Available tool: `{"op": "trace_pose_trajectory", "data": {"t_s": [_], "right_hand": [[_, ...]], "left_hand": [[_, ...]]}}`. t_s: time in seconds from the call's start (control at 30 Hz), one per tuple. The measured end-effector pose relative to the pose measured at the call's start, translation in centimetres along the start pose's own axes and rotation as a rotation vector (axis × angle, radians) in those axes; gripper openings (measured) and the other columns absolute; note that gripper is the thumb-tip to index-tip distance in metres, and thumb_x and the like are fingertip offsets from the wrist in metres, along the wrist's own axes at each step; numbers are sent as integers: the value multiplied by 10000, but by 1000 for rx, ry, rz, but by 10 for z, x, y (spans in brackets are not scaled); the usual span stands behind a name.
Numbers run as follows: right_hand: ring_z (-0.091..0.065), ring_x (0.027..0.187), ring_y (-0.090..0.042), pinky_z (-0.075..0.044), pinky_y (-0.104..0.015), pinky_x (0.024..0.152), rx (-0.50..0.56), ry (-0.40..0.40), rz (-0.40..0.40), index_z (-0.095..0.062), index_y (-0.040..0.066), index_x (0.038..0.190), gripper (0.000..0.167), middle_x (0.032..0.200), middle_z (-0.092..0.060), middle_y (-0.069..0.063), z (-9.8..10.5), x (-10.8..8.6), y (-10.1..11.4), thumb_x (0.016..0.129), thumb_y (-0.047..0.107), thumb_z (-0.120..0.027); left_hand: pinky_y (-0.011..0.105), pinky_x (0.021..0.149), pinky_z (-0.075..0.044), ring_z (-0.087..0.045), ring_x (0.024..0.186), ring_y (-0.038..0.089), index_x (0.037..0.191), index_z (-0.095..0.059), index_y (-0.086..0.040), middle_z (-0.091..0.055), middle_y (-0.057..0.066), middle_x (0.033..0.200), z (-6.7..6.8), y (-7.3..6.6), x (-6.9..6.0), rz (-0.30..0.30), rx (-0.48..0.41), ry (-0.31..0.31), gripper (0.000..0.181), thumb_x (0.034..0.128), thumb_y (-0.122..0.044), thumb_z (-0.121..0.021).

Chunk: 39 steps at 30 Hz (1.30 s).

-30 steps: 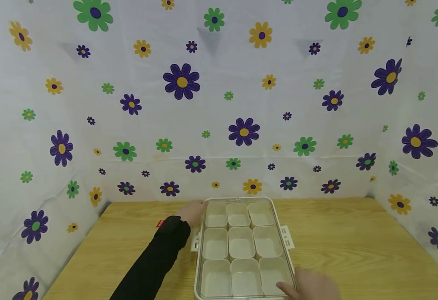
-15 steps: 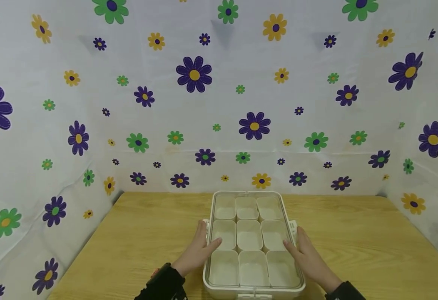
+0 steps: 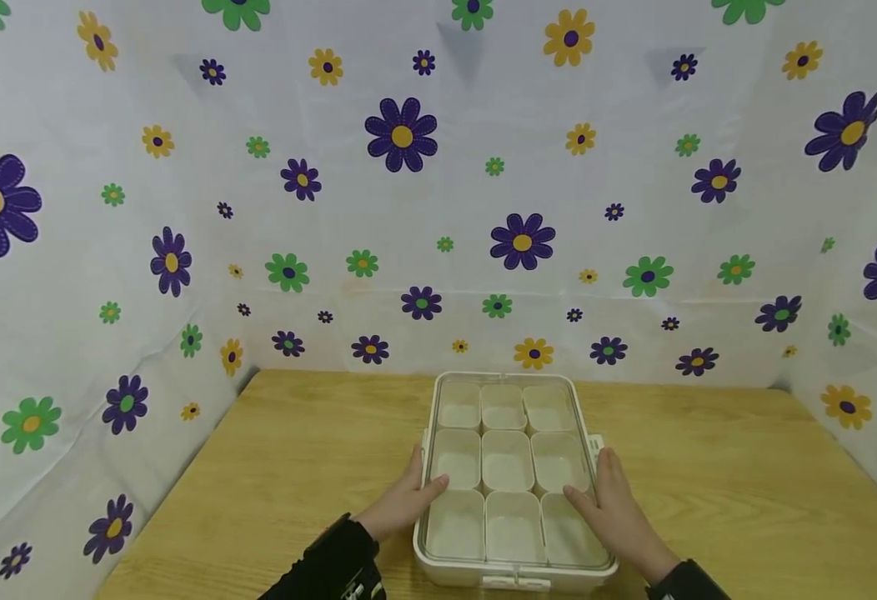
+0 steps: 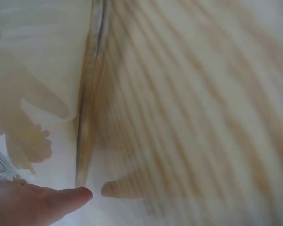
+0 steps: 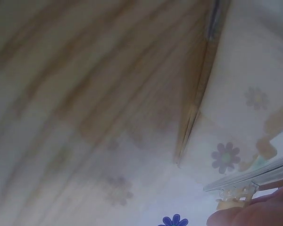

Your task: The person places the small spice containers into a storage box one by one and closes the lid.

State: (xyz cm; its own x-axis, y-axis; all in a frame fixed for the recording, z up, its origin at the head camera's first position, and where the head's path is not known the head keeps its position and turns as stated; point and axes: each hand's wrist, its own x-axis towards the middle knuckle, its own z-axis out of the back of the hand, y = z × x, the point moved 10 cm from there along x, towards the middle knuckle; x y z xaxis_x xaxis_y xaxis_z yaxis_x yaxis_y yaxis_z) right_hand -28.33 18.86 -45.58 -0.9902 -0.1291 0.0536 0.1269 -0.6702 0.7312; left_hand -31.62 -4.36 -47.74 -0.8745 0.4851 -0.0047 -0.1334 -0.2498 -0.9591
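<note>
A cream storage box point(image 3: 453, 573) with a clear lid lies flat on the table. Several square compartments show through the lid, with nothing seen in them. My left hand point(image 3: 403, 502) holds the left side, thumb on the lid and fingers down along the wall. Opposite it, my right hand point(image 3: 622, 514) grips the right side the same way, close to a side latch point(image 3: 596, 446). A front latch point(image 3: 515, 582) sits on the near wall. In the left wrist view the left hand point(image 4: 37, 203) shows low in the corner. The right wrist view shows fingers of the right hand point(image 5: 259, 210) beside a latch.
The light wooden table point(image 3: 318, 467) extends to both sides of the box. A white cloth point(image 3: 296, 108) printed with purple, green and yellow flowers stands behind the table and along its left and right sides.
My left hand has come back from the far left corner to the left side. The right hand has moved up from the near right corner. The left latch sticks out less now.
</note>
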Motion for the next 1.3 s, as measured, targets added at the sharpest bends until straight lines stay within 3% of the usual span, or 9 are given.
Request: {"op": "trace_pose_trajectory", "data": {"t_s": [0.1,0.2,0.33,0.43,0.67,0.9,1.07,1.2,1.3], "right_hand": [[63,1239,-496,-34,-581,956,-8,-6,-5,19,-216,1288,841,1345,83,-391,1,1,0,901,339,-480],[57,1235,-503,-42,-584,953,-11,-16,0,9,-224,1283,835,1341,75,-399,1,1,1,902,336,-480],[27,1228,-518,-60,-588,949,-34,-44,17,-21,-242,1271,824,1329,42,-416,3,1,2,898,325,-490],[12,1228,-519,-66,-586,952,-46,-52,19,-29,-247,1268,820,1328,24,-419,3,2,1,897,318,-493],[-31,1238,-487,-75,-546,973,160,60,-65,44,-188,1302,830,1343,21,-399,-8,4,-10,905,320,-477],[-202,1225,-462,-197,-545,954,286,58,-94,-93,-117,1330,704,1341,-169,-364,-4,3,-14,900,261,-502],[-261,1194,-473,-266,-542,924,268,61,-156,-137,-157,1305,709,1301,-233,-385,0,1,-21,896,288,-508],[-380,1115,-464,-382,-498,844,219,62,-139,-203,-153,1279,683,1229,-334,-387,3,6,-20,875,278,-546],[-463,1033,-434,-441,-464,765,154,93,-145,-236,-151,1254,705,1174,-394,-372,4,10,-21,850,317,-574]], "left_hand": [[515,947,-250,-99,1266,415,1367,36,29,-41,314,1387,-1,0,2,-15,-15,10,645,949,-206,-396],[498,908,-319,-175,1247,412,1366,-9,10,-113,313,1370,-1,4,3,17,-25,10,599,955,-219,-379],[502,898,-328,-178,1247,420,1376,15,19,-95,320,1379,-2,8,3,75,-29,13,635,956,-263,-369],[505,888,-338,-181,1246,423,1377,28,23,-84,320,1380,-3,7,3,82,-30,20,646,956,-269,-367],[520,929,-275,-111,1264,416,1374,38,30,-44,314,1390,-3,6,0,89,-27,21,650,956,-256,-370],[514,914,-301,-135,1260,405,1376,14,7,-66,299,1389,-4,7,1,84,-42,28,631,955,-258,-373],[499,903,-322,-175,1245,393,1363,0,21,-99,305,1372,-5,4,3,65,-38,40,602,958,-230,-368],[500,881,-347,-194,1236,405,1356,9,29,-101,315,1363,-5,1,3,52,-43,41,592,959,-202,-365],[499,869,-359,-233,1224,414,1358,4,42,-132,328,1358,-2,0,-1,63,-1,14,620,953,-216,-388]]}}
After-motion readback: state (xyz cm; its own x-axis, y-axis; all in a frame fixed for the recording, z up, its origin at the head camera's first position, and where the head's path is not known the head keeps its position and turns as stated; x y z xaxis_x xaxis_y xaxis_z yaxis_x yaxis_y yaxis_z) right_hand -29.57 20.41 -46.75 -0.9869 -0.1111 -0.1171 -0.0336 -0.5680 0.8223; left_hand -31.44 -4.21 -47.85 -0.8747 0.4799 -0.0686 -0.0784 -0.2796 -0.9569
